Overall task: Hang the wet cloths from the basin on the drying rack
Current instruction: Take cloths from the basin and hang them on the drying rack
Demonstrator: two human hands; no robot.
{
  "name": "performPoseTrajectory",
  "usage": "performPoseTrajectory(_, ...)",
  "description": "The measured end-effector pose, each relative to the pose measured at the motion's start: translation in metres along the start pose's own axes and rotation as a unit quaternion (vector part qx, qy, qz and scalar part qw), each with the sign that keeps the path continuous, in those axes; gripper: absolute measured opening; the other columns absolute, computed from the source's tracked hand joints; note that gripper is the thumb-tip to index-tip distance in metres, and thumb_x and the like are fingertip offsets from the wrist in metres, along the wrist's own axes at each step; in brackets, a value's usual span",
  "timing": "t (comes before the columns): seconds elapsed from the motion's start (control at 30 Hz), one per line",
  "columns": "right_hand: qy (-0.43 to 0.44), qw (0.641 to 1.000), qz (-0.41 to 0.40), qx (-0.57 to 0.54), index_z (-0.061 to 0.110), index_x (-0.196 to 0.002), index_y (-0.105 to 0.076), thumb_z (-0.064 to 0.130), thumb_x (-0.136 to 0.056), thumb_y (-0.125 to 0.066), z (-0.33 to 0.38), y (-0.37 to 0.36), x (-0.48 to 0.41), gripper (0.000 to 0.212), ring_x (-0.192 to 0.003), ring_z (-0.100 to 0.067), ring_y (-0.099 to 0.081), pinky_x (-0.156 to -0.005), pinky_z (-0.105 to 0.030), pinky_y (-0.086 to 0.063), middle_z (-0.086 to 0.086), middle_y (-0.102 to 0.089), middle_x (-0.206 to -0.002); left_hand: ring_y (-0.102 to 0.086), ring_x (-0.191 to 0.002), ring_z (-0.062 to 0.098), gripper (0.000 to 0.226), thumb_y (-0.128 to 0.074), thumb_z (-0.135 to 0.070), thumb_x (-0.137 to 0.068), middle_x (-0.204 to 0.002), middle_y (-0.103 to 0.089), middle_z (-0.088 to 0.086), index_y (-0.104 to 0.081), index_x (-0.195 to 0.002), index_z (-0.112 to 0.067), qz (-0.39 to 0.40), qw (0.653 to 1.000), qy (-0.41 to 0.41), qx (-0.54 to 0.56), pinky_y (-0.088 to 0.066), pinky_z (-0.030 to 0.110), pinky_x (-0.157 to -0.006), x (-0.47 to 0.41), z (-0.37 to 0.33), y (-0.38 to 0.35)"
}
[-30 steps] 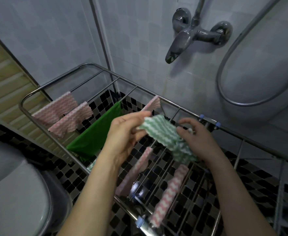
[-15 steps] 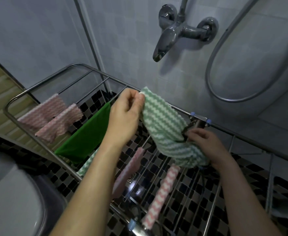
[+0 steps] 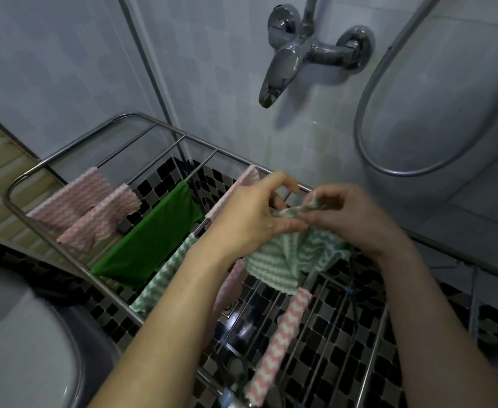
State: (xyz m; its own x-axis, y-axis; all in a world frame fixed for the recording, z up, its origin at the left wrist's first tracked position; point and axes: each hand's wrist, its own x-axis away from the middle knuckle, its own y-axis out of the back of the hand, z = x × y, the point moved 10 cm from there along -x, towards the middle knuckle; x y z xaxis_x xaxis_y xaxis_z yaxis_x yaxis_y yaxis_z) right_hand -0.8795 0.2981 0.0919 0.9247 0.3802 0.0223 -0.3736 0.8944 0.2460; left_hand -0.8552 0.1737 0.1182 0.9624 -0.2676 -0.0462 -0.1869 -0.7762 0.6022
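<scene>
Now I see the left hand (image 3: 250,213) and right hand (image 3: 350,219) pinch the top edge of the cloth (image 3: 283,257) above the rack (image 3: 137,115), perhaps touching a bar; tiled wall (image 3: 212,69) and tap (image 3: 283,69) behind.

One drying rack (image 3: 74,142) carries four pink striped cloths (image 3: 74,198), one plain green cloth (image 3: 153,240) and one green striped cloth (image 3: 165,278). Over it, left hand (image 3: 250,216) and right hand (image 3: 356,222) pinch one held cloth (image 3: 283,260).

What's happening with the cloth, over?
Left hand, right hand both pinching striped green cloth, bunched. Not yet draped on rack. Pink cloth hanging just below.
</scene>
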Motion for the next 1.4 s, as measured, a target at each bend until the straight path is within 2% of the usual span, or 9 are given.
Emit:
performPoseTrajectory(0.13,-0.020,0.991,-0.073,0.115,0.023,-0.069,-0.068,0.015,-0.075,-0.081,-0.016,0.032,-0.009,0.016,-0.061,0.003,-0.053,-0.067,-0.023,-0.042,0.014,-0.063,-0.060,-0.065,-0.075,0.015,0.022,-0.074,-0.033,-0.083,-0.086,-0.068,-0.001,-0.059,-0.095,-0.023,0.105,0.990,0.054,-0.072,-0.057,0.042,-0.070,0.006,0.040,-0.027)
performPoseTrajectory(0.37,-0.094,0.955,-0.065,0.273,0.018,-0.077,-0.073,0.026,-0.086,-0.071,-0.051,0.048,-0.028,0.012,-0.069,-0.014,-0.057,-0.066,-0.030,-0.044,-0.004,-0.066,-0.071,-0.061,-0.069,0.019,0.015,-0.060,-0.026,-0.094,-0.072,-0.060,-0.002,-0.055,-0.082,-0.032,0.049,0.995,0.082,0.020,-0.055,0.045,-0.069,0.011,0.071,-0.038)
performPoseTrajectory(0.47,-0.094,0.944,-0.092,0.302,0.009,-0.083,-0.075,0.033,-0.085,-0.070,-0.044,0.051,-0.047,0.025,-0.074,-0.028,-0.066,-0.073,-0.038,-0.052,-0.016,-0.071,-0.077,-0.060,-0.068,0.007,0.017,-0.056,-0.016,-0.096,-0.075,-0.061,-0.011,-0.057,-0.092,-0.032,0.020,0.993,0.094,0.067,-0.051,0.033,-0.065,0.008,0.082,-0.041)
performPoseTrajectory(0.6,-0.053,0.943,-0.140,0.297,0.010,-0.078,-0.073,0.029,-0.084,-0.070,-0.029,0.037,-0.087,0.020,-0.071,-0.022,-0.062,-0.064,-0.030,-0.046,-0.012,-0.071,-0.076,-0.064,-0.085,0.012,0.031,-0.051,-0.007,-0.096,-0.099,-0.067,-0.008,-0.057,-0.103,-0.036,-0.083,0.972,0.148,0.163,-0.053,0.034,-0.070,0.000,0.109,-0.022)
performPoseTrajectory(0.73,-0.092,0.953,-0.150,0.245,0.013,-0.103,-0.071,0.023,-0.080,-0.073,-0.062,0.017,-0.117,0.025,-0.095,-0.020,-0.061,-0.085,-0.029,-0.047,-0.007,-0.068,-0.104,-0.065,-0.079,0.029,0.033,-0.049,-0.005,-0.096,-0.099,-0.066,0.004,-0.055,-0.110,-0.033,-0.179,0.951,0.237,0.083,-0.057,0.044,-0.069,-0.001,0.153,0.001)
performPoseTrajectory(0.87,-0.201,0.939,-0.124,0.249,0.011,-0.075,-0.069,0.022,-0.081,-0.069,-0.120,0.017,-0.107,0.013,-0.088,-0.033,-0.068,-0.078,-0.037,-0.053,-0.013,-0.072,-0.085,-0.060,-0.105,0.023,0.030,-0.062,-0.009,-0.089,-0.119,-0.062,0.004,-0.061,-0.118,-0.018,-0.127,0.960,0.207,-0.137,-0.049,0.035,-0.087,-0.003,0.156,-0.007)
performPoseTrajectory(1.0,-0.273,0.943,-0.089,0.167,-0.001,-0.086,-0.073,0.035,-0.086,-0.069,-0.154,0.005,-0.096,0.036,-0.075,-0.023,-0.063,-0.070,-0.031,-0.047,-0.022,-0.072,-0.088,-0.059,-0.084,0.014,0.018,-0.068,-0.031,-0.087,-0.096,-0.064,-0.005,-0.065,-0.104,-0.023,-0.042,0.972,0.187,-0.138,-0.045,0.028,-0.071,0.001,0.145,-0.040)
performPoseTrajectory(1.2,-0.298,0.943,-0.066,0.131,0.013,-0.084,-0.074,0.035,-0.079,-0.077,-0.157,-0.009,-0.095,0.022,-0.086,-0.029,-0.069,-0.088,-0.046,-0.055,-0.011,-0.073,-0.090,-0.065,-0.085,0.019,0.019,-0.068,-0.014,-0.086,-0.095,-0.069,0.000,-0.066,-0.104,-0.020,-0.029,0.971,0.191,-0.144,-0.054,0.036,-0.081,0.004,0.152,-0.048)
performPoseTrajectory(1.4,-0.298,0.940,-0.059,0.155,-0.005,-0.098,-0.069,0.043,-0.078,-0.073,-0.155,-0.009,-0.100,0.052,-0.076,-0.029,-0.067,-0.078,-0.041,-0.054,-0.025,-0.069,-0.101,-0.066,-0.086,0.017,0.019,-0.064,-0.010,-0.089,-0.097,-0.069,0.000,-0.071,-0.105,-0.018,-0.045,0.974,0.176,-0.133,-0.053,0.032,-0.086,-0.001,0.151,-0.047)
